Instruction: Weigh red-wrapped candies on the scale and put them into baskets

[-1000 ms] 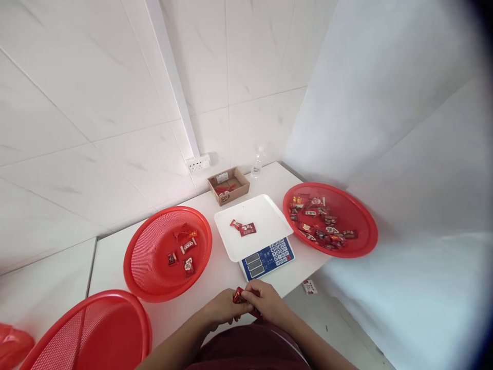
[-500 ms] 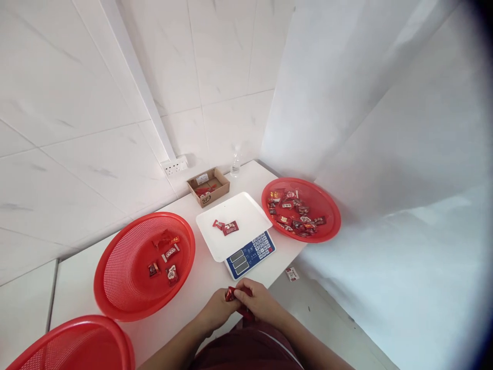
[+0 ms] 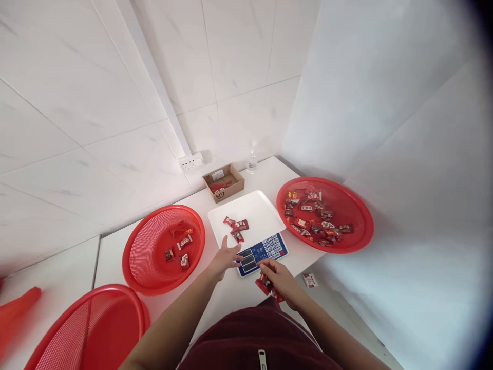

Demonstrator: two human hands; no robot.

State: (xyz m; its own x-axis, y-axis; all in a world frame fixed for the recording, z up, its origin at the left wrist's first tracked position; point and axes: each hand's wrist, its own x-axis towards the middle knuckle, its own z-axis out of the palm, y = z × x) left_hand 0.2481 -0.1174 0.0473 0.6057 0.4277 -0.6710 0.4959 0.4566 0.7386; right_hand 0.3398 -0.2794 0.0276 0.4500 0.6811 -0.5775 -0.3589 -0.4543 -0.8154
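A white scale (image 3: 265,249) with a blue keypad stands in the middle of the table, and three red wrapped candies (image 3: 237,227) lie on its white pan. My left hand (image 3: 225,255) is stretched out open just short of the pan's near edge, fingers spread, nearest the closest candy. My right hand (image 3: 278,277) is closed on red candy wrappers (image 3: 265,284) near the table's front edge, below the scale's keypad.
A red basket (image 3: 135,257) with several candies sits left of the scale, another red basket (image 3: 356,216) with several candies right of it. A third red basket (image 3: 84,329) is at the near left. A cardboard box (image 3: 223,182), a bottle (image 3: 252,162) and a wall socket (image 3: 190,163) are at the back. One candy (image 3: 310,280) lies on the floor.
My hands were together at the table's edge on a red candy. Now my left hand has reached out open towards the pan, which holds a third candy; my right hand keeps the wrappers.
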